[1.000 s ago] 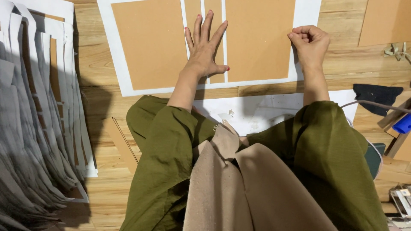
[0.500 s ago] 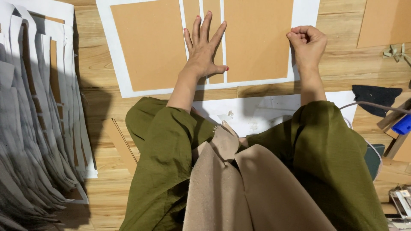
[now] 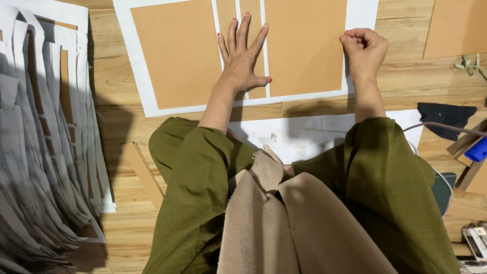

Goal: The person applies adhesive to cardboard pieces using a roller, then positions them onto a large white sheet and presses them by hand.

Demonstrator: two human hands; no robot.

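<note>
Left hand (image 3: 242, 61) flat, fingers spread, pins brown card panels (image 3: 304, 45). Right hand (image 3: 364, 50) fisted on white sheet (image 3: 362, 12) edge; contents hidden. Card likely stiff, light: grip edges.

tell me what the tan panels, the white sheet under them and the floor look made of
Tan panels: likely cardboard or greyboard, matte, flat, with stiff clean edges.
White sheet: seems paper or thin covering material, smooth and matte; which one is unclear.
Floor: wood or wood-look laminate, showing grain lines and plank seams.

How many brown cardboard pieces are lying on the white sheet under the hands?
3: a wide piece at left, a narrow strip under the left hand, a wide piece beside the right hand. The frame's top edge crops all three.
</note>
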